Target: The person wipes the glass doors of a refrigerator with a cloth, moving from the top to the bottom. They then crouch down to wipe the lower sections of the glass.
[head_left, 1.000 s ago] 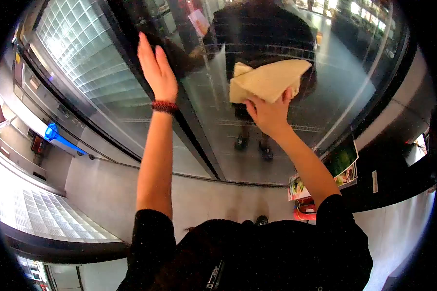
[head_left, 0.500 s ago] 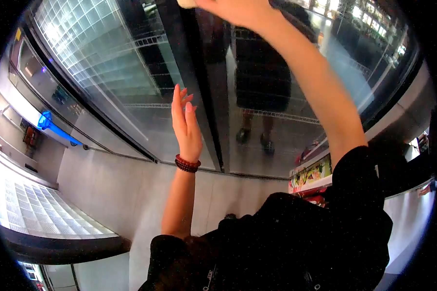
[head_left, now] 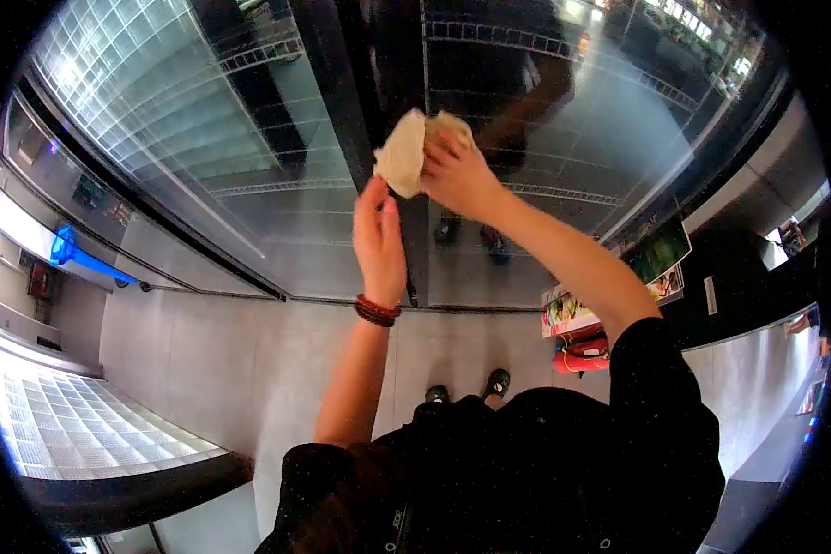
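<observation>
A crumpled cream cloth (head_left: 403, 155) is up by the dark-framed glass door (head_left: 545, 152), near the middle of the view. My right hand (head_left: 456, 174) has its fingers pressed on the cloth from the right. Just below the cloth's lower left edge is my left hand (head_left: 379, 235), its fingertips at the edge; whether they grip it is too blurred to tell. Dark red beads (head_left: 378, 311) circle my left wrist.
A glass block wall (head_left: 83, 406) curves at the lower left. A blue object (head_left: 65, 246) stands beyond the glass at left. Right of the door's foot are a red object (head_left: 582, 355) and colourful printed boxes (head_left: 563, 312). Grey floor (head_left: 240, 360) runs below.
My right hand has come down from the top edge with the cloth, now fully in view. My left hand has shifted slightly right, meeting the cloth's edge. The view has tilted, showing shoes below.
</observation>
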Tool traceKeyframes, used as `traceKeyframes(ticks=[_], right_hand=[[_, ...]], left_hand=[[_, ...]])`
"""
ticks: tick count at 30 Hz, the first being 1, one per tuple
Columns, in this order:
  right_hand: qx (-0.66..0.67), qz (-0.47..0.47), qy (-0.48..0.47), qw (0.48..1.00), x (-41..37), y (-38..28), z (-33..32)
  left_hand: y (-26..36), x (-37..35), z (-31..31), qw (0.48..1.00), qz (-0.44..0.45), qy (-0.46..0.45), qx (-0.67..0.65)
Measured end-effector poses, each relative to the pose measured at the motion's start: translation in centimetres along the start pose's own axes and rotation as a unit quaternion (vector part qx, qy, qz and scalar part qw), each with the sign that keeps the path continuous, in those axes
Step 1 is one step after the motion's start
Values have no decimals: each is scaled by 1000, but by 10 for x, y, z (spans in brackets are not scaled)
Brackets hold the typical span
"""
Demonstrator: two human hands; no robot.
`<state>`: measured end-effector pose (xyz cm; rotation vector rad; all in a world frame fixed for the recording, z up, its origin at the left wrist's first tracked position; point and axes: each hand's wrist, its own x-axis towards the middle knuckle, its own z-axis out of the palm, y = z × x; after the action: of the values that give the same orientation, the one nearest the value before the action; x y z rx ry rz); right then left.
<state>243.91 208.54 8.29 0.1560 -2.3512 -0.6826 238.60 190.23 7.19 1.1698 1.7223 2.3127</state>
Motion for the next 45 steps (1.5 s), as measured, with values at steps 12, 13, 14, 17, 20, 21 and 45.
traceKeyframes(ticks=[12, 13, 14, 17, 20, 21, 45], right_hand=[[221, 28, -91, 971, -30, 9, -47], [228, 30, -96, 968, -31, 15, -57], [219, 89, -78, 968, -42, 16, -63], [188, 135, -28, 973, -73, 38, -99], [163, 238, -1, 957, -113, 53, -141], [154, 293, 13, 944, -129, 56, -150], [-95, 540, 234, 803, -288, 146, -132]], left_hand=[[-66, -23, 85, 991, 47, -41, 120], [-63, -15, 90, 991, 66, -47, 102], [-59, -10, 98, 984, 84, -22, 158], [-61, 20, 114, 958, 122, 60, 251], [-37, 52, 122, 932, 178, 122, 290], [-26, 61, 125, 923, 189, 139, 304], [-74, 91, 102, 832, 293, 229, 413]])
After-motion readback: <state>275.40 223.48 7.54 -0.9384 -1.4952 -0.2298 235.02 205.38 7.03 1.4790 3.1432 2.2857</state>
